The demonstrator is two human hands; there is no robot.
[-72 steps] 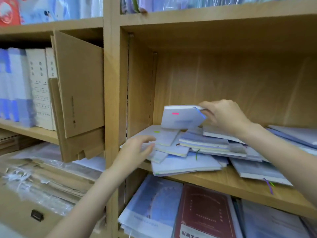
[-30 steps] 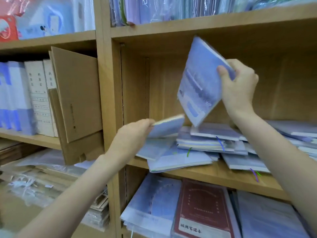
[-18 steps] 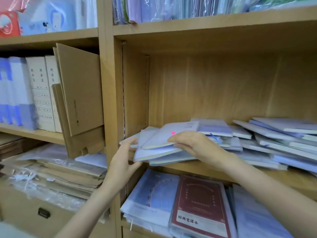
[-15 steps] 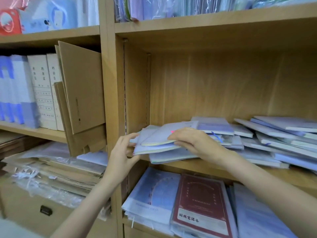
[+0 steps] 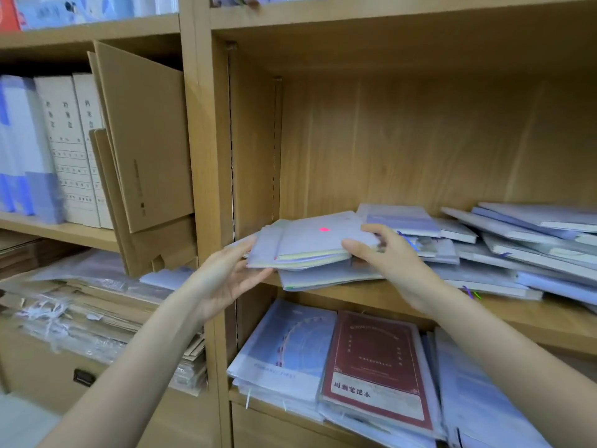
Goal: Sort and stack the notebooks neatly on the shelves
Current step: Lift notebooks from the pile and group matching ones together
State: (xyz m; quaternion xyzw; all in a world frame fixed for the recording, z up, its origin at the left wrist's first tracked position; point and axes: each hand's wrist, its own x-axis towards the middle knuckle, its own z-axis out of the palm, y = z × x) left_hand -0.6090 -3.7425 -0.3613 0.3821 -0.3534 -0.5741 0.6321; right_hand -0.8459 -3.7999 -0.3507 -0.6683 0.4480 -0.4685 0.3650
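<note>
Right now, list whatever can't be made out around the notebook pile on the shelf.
All in the head view:
- Notebooks at the right: cut off by the frame edge, so their count is unknown.
- Lower notebooks under the pink-sticker notebook: covers hidden by the ones on top.
- Right hand: fingertips hidden behind the pile's edge.
- Red notebook: most cover text too small to read.
- File boxes: spine labels too small and blurred.

Right-hand notebooks (image 5: pixel 549 227) run past the frame's edge.
</note>
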